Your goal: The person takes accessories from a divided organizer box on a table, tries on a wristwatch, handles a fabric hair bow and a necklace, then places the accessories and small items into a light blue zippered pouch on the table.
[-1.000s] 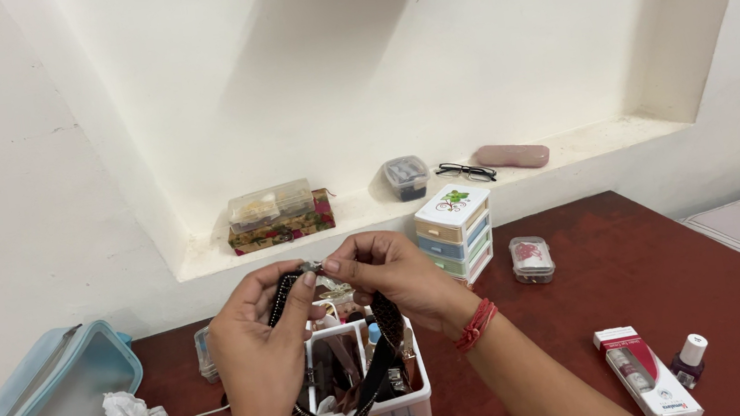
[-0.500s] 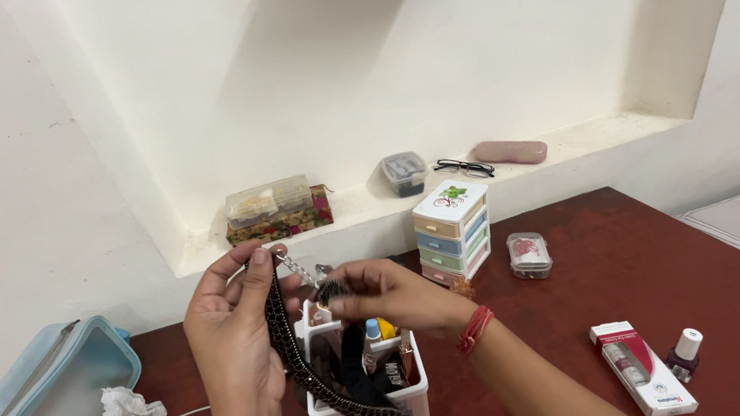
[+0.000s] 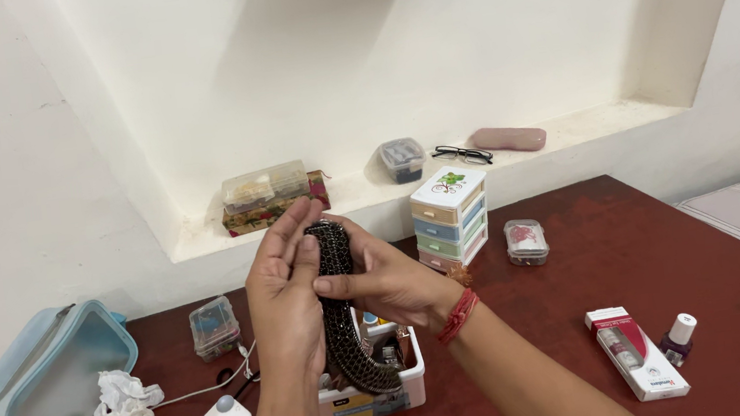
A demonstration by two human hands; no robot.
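Band (image 3: 343, 324) of dark beads hangs pinched between both hands' fingers (image 3: 300, 254).

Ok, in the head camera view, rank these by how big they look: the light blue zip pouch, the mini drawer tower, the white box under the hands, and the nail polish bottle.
Largest to smallest:
1. Light blue zip pouch, though the frame edge cuts it off.
2. Mini drawer tower and white box look alike; the hands and dark beaded band hide part of the box, so no ranking.
3. Nail polish bottle.

One head-worn camera is looking forward and slightly down from close behind the left hand (image 3: 283, 303) and right hand (image 3: 388, 281), facing the red table (image 3: 676, 246) and white wall niche (image 3: 427, 60).
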